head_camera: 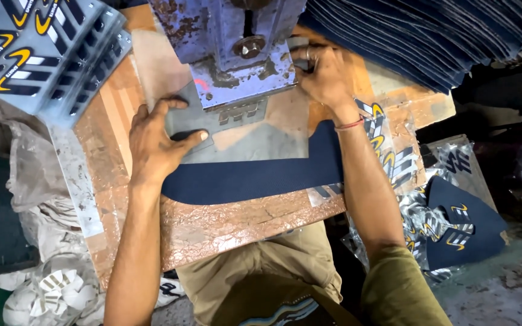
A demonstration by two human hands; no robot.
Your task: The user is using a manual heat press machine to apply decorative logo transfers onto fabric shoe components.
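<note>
The left hand [155,142] lies flat with fingers spread, pressing a grey sheet [255,136] that rests on a dark navy shoe-shaped sole piece [255,178] on the worn wooden desk [225,226]. The right hand [324,75] grips the right edge of the rusty blue-painted metal press head [240,57], fingers curled. Stacked navy sheets [430,36] lie far right.

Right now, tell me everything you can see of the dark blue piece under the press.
The dark blue piece is a flat, matte sheet, foam or fabric by its look, with a curved near edge. It lies on the worn wooden bench, partly under a grey plate. The left hand presses on that plate; the right hand reaches the press head.
</note>
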